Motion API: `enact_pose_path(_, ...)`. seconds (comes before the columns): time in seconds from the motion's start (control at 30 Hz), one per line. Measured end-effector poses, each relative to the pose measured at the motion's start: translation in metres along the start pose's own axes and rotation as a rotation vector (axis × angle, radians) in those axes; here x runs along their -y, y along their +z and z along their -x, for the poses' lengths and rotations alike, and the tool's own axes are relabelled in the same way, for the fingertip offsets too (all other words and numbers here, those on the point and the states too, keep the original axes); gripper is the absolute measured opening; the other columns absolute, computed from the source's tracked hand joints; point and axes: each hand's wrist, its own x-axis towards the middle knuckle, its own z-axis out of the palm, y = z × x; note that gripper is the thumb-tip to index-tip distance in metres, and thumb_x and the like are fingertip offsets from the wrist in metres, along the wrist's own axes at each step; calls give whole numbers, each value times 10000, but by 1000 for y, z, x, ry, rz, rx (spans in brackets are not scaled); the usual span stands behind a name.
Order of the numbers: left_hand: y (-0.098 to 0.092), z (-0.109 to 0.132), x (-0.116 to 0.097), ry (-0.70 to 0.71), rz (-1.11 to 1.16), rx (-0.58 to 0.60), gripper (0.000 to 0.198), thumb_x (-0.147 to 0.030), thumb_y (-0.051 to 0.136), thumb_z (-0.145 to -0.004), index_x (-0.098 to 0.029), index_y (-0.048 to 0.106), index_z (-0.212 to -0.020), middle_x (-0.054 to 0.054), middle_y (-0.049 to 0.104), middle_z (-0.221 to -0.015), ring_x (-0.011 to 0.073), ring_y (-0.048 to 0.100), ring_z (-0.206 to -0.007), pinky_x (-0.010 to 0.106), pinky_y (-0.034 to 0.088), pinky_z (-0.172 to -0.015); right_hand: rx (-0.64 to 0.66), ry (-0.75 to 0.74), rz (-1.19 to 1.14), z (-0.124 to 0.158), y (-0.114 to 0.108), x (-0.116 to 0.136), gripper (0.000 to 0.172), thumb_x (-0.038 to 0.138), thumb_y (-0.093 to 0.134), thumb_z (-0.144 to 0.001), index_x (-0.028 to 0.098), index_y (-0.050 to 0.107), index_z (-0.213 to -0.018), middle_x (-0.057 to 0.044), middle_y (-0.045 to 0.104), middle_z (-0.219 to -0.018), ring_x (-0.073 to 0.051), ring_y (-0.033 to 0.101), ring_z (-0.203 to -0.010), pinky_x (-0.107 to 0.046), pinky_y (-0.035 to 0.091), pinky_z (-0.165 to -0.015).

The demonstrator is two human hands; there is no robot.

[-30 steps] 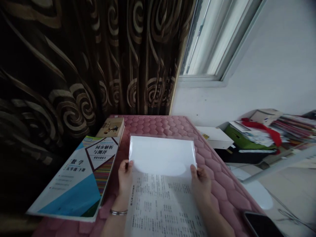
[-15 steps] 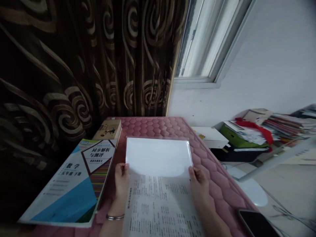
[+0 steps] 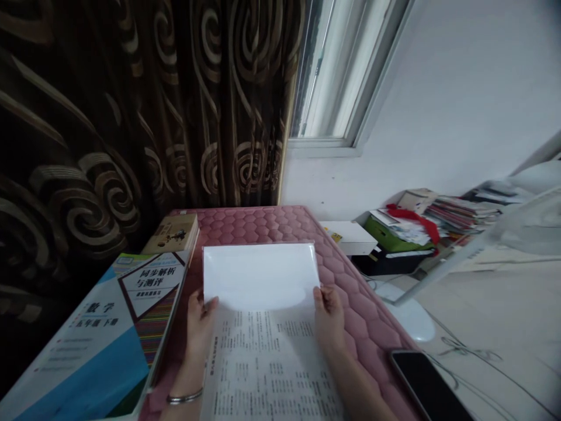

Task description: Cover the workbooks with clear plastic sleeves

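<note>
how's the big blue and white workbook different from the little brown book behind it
The workbook is much larger, with a blue and white cover bearing a striped panel; the brown book is small, thick and tan. The workbook lies nearer, beside the left hand; the brown book sits farther back by the curtain. Both lie flat and closed, untouched.

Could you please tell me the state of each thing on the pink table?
printed sheet: partly inside the sleeve
clear sleeve: lying flat
left hand: gripping the sleeve's left edge
right hand: gripping its right edge
workbook: closed
phone: screen dark
</note>
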Motion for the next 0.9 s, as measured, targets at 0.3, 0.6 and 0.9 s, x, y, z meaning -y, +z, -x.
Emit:
enact_pose_path(0.3, 3, 6, -2, -22, -54, 31, 321, -418, 771, -611, -175, 593, -722, -20, 630, -595, 137, 552, -521, 230, 425, -470, 9, 63, -21, -3, -2, -5, 383, 592, 669, -742, 237, 526, -746, 23, 569, -661, -171, 520, -605, -306, 442, -557)
enact_pose_path(0.6, 3, 2, 7, -32, -77, -3, 332, -434, 759, -635, -169, 610, -767, -23, 641, -633, 148, 589, -546, 244, 462, -503, -35, 28, -55, -2, -1, 7, 452, 600, 707, -709, 239, 448, -790, 53, 523, -670, -127, 480, -594, -252, 407, -546)
enact_pose_path(0.9, 5, 3, 8, -35, -58, -3, 345, -448, 759, -643, -174, 603, -783, -35, 619, -606, 152, 594, -540, 244, 463, -497, 165, 90, -104, -17, -20, 7, 449, 543, 818, -545, 216, 549, -693, 23, 581, -667, -164, 523, -639, -290, 444, -597)
